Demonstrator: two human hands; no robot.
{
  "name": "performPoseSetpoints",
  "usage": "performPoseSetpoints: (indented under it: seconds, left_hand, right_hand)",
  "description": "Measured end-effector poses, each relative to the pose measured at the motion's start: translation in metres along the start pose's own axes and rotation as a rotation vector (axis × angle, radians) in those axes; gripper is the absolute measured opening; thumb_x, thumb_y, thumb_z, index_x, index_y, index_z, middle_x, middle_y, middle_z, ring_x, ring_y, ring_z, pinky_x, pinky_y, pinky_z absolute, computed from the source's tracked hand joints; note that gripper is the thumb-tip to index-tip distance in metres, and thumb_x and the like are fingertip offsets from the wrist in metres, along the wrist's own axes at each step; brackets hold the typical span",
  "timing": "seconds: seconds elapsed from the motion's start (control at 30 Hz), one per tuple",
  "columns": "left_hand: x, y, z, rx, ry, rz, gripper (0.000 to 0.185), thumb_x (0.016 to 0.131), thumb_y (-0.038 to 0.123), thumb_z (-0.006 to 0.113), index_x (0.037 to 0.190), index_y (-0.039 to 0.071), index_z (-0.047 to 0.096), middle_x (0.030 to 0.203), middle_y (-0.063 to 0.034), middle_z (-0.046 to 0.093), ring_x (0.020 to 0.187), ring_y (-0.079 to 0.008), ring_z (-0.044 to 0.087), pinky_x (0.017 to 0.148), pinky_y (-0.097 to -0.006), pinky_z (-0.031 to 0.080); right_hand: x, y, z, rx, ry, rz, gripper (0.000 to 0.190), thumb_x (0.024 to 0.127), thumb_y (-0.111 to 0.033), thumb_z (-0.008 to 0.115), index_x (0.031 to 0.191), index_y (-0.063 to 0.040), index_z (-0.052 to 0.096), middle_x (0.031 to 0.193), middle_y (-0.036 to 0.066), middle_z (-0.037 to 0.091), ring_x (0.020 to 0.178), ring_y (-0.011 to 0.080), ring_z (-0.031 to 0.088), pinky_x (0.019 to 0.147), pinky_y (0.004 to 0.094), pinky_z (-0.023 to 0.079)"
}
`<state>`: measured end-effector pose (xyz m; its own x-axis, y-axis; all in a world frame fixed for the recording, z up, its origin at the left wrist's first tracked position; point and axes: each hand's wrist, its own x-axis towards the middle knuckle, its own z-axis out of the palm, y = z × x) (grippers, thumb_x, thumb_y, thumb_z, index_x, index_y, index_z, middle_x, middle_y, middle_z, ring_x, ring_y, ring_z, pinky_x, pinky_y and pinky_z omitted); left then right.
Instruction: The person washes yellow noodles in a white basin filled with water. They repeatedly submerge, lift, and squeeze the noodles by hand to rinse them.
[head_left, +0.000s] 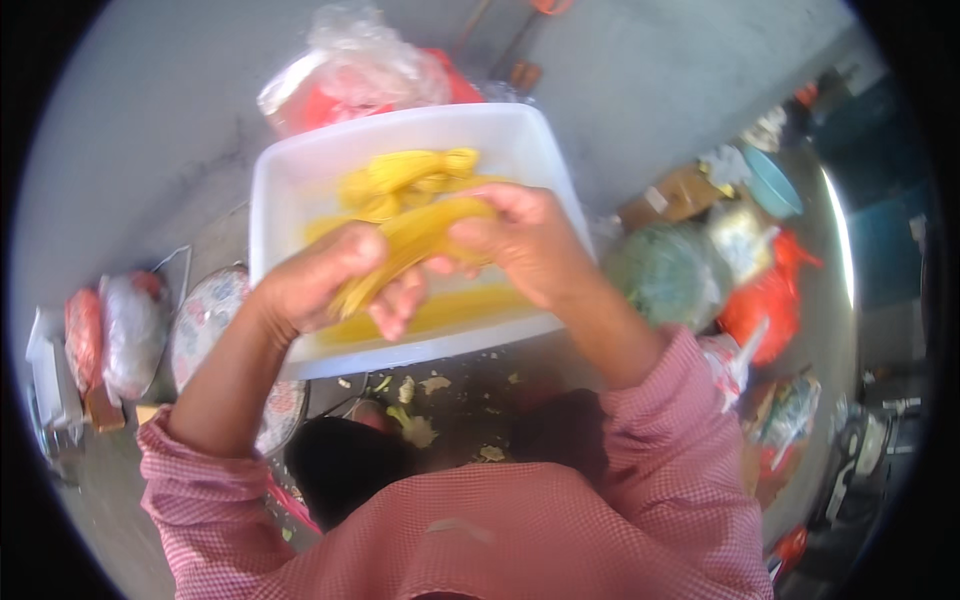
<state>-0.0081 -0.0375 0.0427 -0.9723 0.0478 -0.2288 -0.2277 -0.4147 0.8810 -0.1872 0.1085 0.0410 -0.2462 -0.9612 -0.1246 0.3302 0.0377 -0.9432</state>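
Note:
A bundle of thin yellow strands (409, 244), blurred, spans my two hands above a white plastic tub (427, 358). My left hand (345, 270) grips the lower left end between thumb and fingers. At the upper right end, my right hand (510, 232) pinches the bundle. Inside the tub, near its far side, lies a yellow bundle gathered tight near one end (420, 169). More yellow strands (450, 311) lie along the tub's near side. What the strands are made of cannot be told.
Behind the tub stand clear and red plastic bags (367, 82). At the left are a floral-patterned round surface (206, 319) and filled bags (135, 334). To the right are a large green bag (667, 277), a red bag (765, 300), cardboard (667, 196) and a blue basin (772, 184). Scraps (412, 427) litter the floor.

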Motion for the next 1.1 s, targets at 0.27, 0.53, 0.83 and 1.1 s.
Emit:
performPoseSetpoints:
  seconds: [0.27,0.53,0.83,1.1]
  left_hand:
    - [0.002,-0.039,0.045,0.321,0.367,0.403,0.067,0.086,0.030,0.066,0.140,0.001,0.037,0.090,-0.0048,0.060,0.075,-0.0089,0.056,0.066,-0.0220,0.047]
    - [-0.021,-0.057,0.107,0.479,0.449,0.533,0.035,0.082,0.001,0.068,0.116,0.003,0.062,0.075,-0.0033,0.062,0.066,-0.0091,0.059,0.060,-0.0243,0.048]
    - [-0.018,-0.088,0.095,0.726,0.472,0.803,0.023,0.078,0.003,0.067,0.101,0.004,0.066,0.069,-0.0072,0.061,0.060,-0.0234,0.060,0.052,-0.0331,0.048]
    - [-0.018,-0.085,0.093,0.846,0.412,0.871,0.020,0.076,0.004,0.063,0.095,0.002,0.065,0.069,-0.0063,0.057,0.058,-0.0227,0.057,0.049,-0.0339,0.046]
  right_hand:
    - [0.033,0.010,-0.006,0.054,0.172,-0.085,0.027,0.087,-0.011,0.063,0.111,-0.001,0.057,0.101,0.007,0.064,0.081,0.0159,0.060,0.066,0.0268,0.049]
    - [0.100,-0.007,0.016,-0.213,0.115,0.021,0.028,0.084,-0.019,0.069,0.104,-0.002,0.059,0.099,0.007,0.063,0.081,0.0145,0.060,0.067,0.0260,0.050]
    - [0.070,0.048,-0.026,-1.278,-0.443,-0.082,0.027,0.075,-0.020,0.072,0.095,-0.002,0.067,0.087,0.012,0.067,0.075,0.0228,0.064,0.069,0.0337,0.049]
    - [0.084,0.062,-0.006,-1.382,-0.376,0.051,0.029,0.078,-0.012,0.063,0.105,-0.003,0.065,0.097,0.019,0.066,0.088,0.0322,0.063,0.081,0.0361,0.048]
